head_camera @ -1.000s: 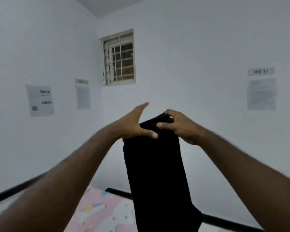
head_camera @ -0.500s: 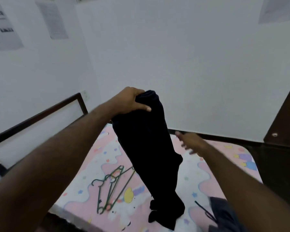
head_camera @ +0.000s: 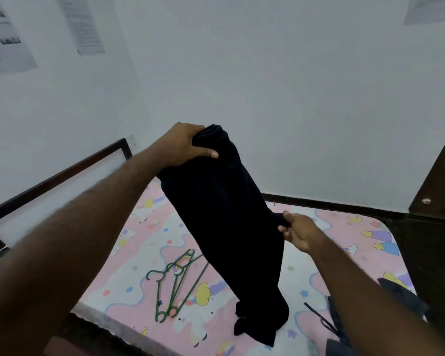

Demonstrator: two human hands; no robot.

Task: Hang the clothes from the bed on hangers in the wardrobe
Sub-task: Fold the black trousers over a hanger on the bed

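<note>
A pair of black trousers (head_camera: 231, 227) hangs folded above the bed, its lower end touching the sheet. My left hand (head_camera: 183, 145) grips the top fold of the trousers. Lower down, my right hand (head_camera: 297, 231) pinches the trousers' right edge. Green hangers (head_camera: 176, 283) lie in a small pile on the pink unicorn bed sheet (head_camera: 319, 265), just left of the hanging trousers. A dark grey garment (head_camera: 385, 312) with a cord lies at the bed's right front, partly hidden by my right arm.
The dark wooden wardrobe (head_camera: 439, 227) stands at the right edge, close to the bed. A dark bed frame rail (head_camera: 62, 176) runs along the left wall. White walls with paper notices (head_camera: 84, 24) close in the bed at the back and left.
The view has tilted down from the window to the bed. My right hand left the top fold, dropped, and now pinches the trousers' right edge. My left hand kept its hold.
</note>
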